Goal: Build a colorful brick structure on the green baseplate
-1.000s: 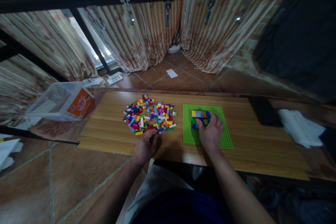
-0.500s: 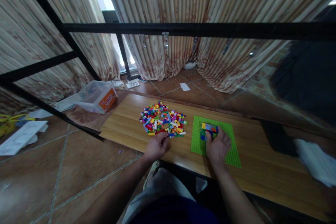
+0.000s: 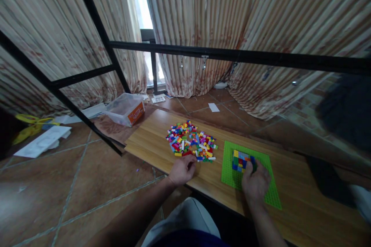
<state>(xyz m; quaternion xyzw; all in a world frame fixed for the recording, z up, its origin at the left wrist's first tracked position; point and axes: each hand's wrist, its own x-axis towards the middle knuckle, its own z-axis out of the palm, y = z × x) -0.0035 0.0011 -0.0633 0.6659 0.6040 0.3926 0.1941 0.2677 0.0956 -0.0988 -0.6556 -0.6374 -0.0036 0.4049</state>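
A heap of small coloured bricks (image 3: 191, 146) lies on the wooden table (image 3: 150, 142). To its right a green baseplate (image 3: 266, 166) carries a small multicoloured block of joined bricks (image 3: 240, 160). My right hand (image 3: 255, 183) rests on the baseplate, fingers curled against the right side of that block. At the near edge of the heap sits my left hand (image 3: 182, 169), its fingers curled closed; what is in them, if anything, is hidden.
A clear plastic box with an orange label (image 3: 126, 108) stands on the floor beyond the table's left end. Black metal bars (image 3: 232, 56) cross the view in front of striped curtains. Papers (image 3: 43, 141) lie on the tiled floor at left. A dark object (image 3: 327, 179) sits at the table's right.
The camera has tilted up and turned left, so the table has slid down and right in view. Both hands have stayed at the heap's edge and at the block.
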